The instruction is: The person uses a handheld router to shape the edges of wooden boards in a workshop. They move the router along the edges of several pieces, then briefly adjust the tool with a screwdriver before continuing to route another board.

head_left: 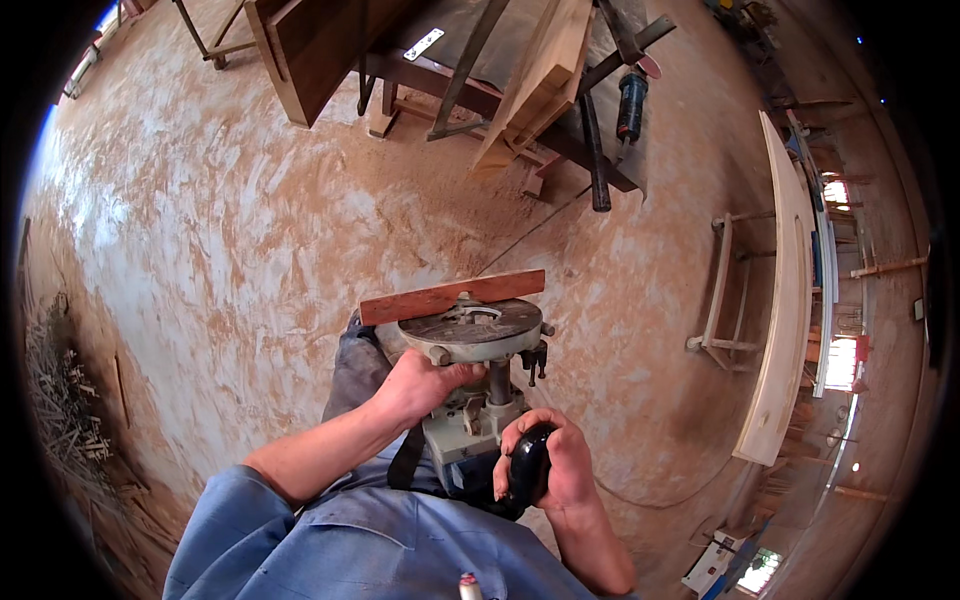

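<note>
A plunge router (465, 425) is held up in front of my body, its round base plate (420, 328) facing upward. Against the far side of that plate lies a reddish-brown wooden strip (400, 307); how it is fixed cannot be seen. My left hand (418, 385) is closed around the router just under the plate, its fingertips partly hidden. With fingers wrapped round it, my right hand (565, 462) grips the black knob handle (529, 466) on the router's right side.
Ahead stand clamped wooden panels (540, 85) on trestles, with a blue-black power tool (631, 105) beside them. A long pale board (785, 320) rests at right by a wooden stand (725, 290). Scrap wood (75, 400) is heaped at left. Sawdust covers the floor (230, 230), where a cord (530, 232) runs.
</note>
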Tool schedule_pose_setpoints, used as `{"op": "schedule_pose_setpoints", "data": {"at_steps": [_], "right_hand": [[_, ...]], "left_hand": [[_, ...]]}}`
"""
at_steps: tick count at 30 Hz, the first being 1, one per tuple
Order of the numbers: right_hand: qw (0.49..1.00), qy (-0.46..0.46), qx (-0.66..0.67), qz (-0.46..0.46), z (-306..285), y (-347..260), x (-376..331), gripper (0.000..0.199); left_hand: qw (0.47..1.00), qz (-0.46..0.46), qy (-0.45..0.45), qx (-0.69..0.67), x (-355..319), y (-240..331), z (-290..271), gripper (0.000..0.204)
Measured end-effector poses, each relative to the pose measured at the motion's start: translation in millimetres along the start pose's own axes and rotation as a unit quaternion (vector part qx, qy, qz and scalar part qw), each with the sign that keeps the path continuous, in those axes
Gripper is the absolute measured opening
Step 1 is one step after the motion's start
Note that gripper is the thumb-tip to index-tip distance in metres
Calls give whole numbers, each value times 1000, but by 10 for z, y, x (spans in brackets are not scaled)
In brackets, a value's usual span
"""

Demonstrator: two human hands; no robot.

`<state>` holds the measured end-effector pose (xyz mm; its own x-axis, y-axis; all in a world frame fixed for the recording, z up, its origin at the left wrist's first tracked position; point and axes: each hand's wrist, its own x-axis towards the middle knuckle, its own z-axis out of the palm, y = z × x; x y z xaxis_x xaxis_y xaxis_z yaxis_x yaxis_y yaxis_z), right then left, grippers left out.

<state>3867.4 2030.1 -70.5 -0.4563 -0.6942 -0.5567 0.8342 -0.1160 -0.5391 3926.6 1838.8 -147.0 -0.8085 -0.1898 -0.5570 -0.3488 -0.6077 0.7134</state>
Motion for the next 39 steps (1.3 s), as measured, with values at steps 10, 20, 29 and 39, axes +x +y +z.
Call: {"op": "schedule_pose_setpoints", "data": {"at_steps": [10,20,29,39], "right_hand": [[1000,15,-5,8,-24,47,123,46],[999,-3,-49,10,-16,8,430,41],[1000,-8,-2,18,145,-476,764,34],[997,-78,16,-2,154,-901,835,43]], "left_hand": [[999,-14,-27,28,140,-26,-164,24],[999,10,-5,38,281,171,-307,28],[991,18,130,-42,450,-354,-1092,42],[936,-138,-71,-315,1221,-456,-800,50]]}}
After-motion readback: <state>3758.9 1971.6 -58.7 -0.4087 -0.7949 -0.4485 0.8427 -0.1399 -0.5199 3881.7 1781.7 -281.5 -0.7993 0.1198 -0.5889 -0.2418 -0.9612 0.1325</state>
